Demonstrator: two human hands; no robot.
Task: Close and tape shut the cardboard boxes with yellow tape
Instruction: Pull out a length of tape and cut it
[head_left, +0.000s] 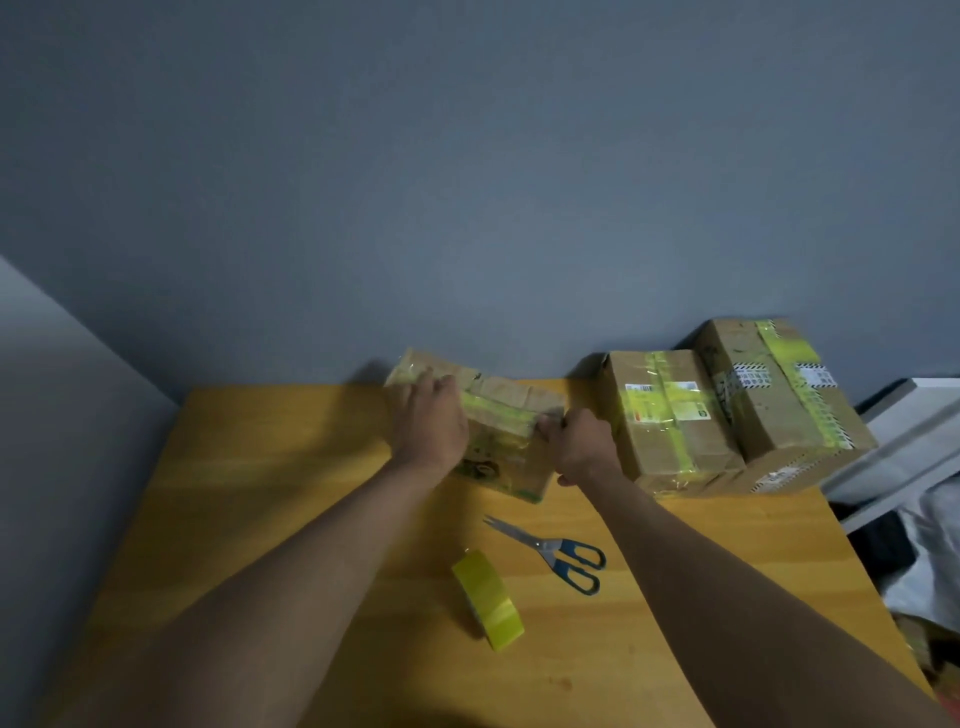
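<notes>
A small cardboard box (506, 400) lies at the far middle of the wooden table (260, 493), with a strip of yellow tape (493, 408) across its top. My left hand (431, 421) lies flat on the box's left part, fingers reaching toward its far edge. My right hand (576, 444) is curled at the box's right edge, pinching the tape end there. A roll of yellow tape (488, 600) stands on edge on the table nearer to me. Blue-handled scissors (556, 553) lie beside the roll.
Two taped cardboard boxes, a smaller one (670, 421) and a bigger one (779, 405), stand at the table's far right against the grey wall. Beyond the right table edge are a white board (904, 441) and dark and white clutter (924, 556).
</notes>
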